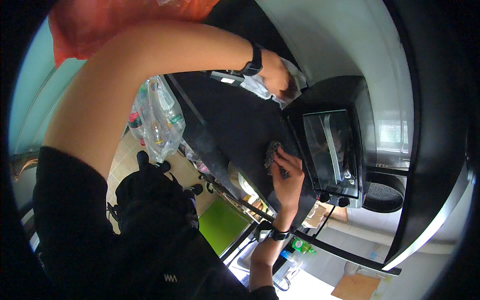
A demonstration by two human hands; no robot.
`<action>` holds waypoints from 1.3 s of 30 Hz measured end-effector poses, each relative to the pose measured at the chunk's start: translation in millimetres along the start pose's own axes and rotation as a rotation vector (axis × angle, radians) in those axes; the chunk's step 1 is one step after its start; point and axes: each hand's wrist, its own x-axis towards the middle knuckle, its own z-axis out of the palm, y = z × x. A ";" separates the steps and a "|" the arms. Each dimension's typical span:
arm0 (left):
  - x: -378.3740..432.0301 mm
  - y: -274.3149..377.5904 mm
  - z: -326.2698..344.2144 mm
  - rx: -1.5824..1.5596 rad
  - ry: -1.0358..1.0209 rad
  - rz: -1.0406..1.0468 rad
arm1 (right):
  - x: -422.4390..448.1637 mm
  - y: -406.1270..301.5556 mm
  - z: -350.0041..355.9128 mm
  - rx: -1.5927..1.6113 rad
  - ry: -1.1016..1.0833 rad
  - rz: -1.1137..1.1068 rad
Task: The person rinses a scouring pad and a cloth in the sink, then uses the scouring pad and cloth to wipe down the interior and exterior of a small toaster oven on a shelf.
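Observation:
My left hand (276,75) grips a crumpled white-grey cloth (258,87) on the black countertop (240,116), beside the back corner of a toaster oven. Its fingertips are in shadow and partly hidden. Closer to the front of the oven, my right hand (288,176) pinches a dark grey steel wool scrubber (272,152) between thumb and fingers, against the same countertop. A black band and a small dark device sit at each wrist. The black toaster oven (330,150) has its glass door shut and faces the right hand.
A clear plastic bag of bottles (159,120) hangs by the counter edge. A red plastic bag (112,30) lies beyond my left arm. Right of the oven is a black pan (384,195). A green bottle (303,245) stands near my right forearm, and a green panel (223,225) is below.

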 end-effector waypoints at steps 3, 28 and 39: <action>-19.3 -34.2 33.9 -0.558 0.228 0.251 | 8.3 0.2 -0.7 -0.033 -0.038 -0.076; -16.2 -16.8 -17.3 0.881 0.089 -0.750 | -4.1 -15.3 2.1 -0.133 0.042 -0.003; -65.2 -58.0 -41.7 0.973 -0.060 -1.073 | -1.7 -16.6 5.0 -0.193 0.049 -0.037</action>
